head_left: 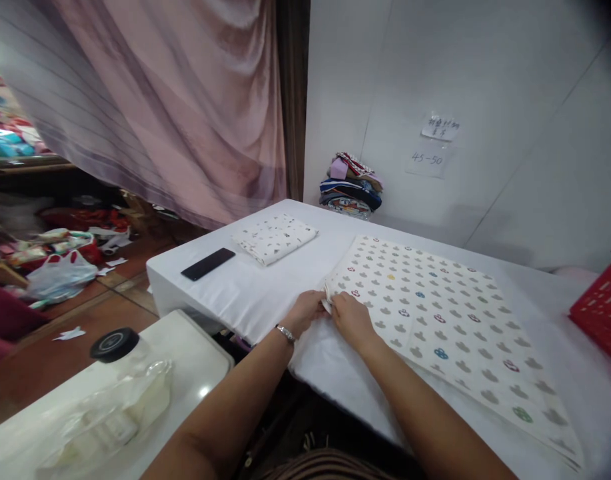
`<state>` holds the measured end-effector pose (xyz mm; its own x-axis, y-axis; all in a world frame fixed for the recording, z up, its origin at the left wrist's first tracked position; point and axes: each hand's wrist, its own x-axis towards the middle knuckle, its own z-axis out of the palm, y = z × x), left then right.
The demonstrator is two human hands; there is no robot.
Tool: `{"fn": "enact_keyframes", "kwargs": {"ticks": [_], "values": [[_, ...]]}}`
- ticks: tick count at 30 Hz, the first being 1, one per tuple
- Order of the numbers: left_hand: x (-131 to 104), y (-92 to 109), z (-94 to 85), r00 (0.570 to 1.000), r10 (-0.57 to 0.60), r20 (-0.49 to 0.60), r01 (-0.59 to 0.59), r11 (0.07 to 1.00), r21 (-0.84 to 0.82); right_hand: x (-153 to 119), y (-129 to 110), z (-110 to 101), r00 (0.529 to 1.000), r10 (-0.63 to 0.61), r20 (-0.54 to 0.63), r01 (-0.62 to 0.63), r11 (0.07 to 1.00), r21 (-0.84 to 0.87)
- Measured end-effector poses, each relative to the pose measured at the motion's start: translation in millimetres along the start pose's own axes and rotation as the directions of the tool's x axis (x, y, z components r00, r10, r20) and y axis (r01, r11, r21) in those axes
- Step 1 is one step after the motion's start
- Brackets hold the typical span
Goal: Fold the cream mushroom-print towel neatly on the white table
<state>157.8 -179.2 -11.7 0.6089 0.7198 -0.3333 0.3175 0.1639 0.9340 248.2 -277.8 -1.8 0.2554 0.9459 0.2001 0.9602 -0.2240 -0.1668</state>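
A white cloth printed with grey, red and blue motifs lies flat in layers on the white-covered table. My left hand, with a metal band at its wrist, pinches the cloth's near left corner. Right beside it, my right hand grips the same corner, fingers closed on the edge. The corner is lifted slightly and bunched between the two hands. Farther left rests a folded white cloth with small dark prints, and a black phone lies in front of it.
Folded textiles are stacked by the wall behind the table. A red plastic basket stands at the right edge. On the lower left, a white surface bears a black round lid and a clear plastic bag. A pink curtain hangs behind.
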Motion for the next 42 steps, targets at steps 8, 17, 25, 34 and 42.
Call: {"fn": "enact_keyframes", "kwargs": {"ticks": [8,17,25,34,42], "values": [[-8,-5,-3.7,0.997,-0.011,0.074,0.035,0.942,-0.334,2,-8,6,0.998,0.004,0.065,-0.003,1.000,-0.009],[2,-8,-1.1,0.997,-0.063,-0.050,0.056,0.990,-0.128,-4,-8,8,0.994,-0.075,0.079,0.076,0.997,-0.013],[17,-23,-12.9,0.972,0.106,-0.209,-0.036,0.949,0.312,-65,44,-11,0.992,-0.111,0.066,0.104,0.990,0.093],[21,-20,-19.3,0.979,0.132,-0.156,-0.040,0.873,0.487,-214,190,-46,0.939,0.342,-0.045,-0.344,0.939,-0.028],[21,-3,-24.6,0.984,0.151,-0.096,-0.041,0.715,0.698,-308,242,-76,0.599,0.793,-0.113,-0.783,0.609,0.127]]}}
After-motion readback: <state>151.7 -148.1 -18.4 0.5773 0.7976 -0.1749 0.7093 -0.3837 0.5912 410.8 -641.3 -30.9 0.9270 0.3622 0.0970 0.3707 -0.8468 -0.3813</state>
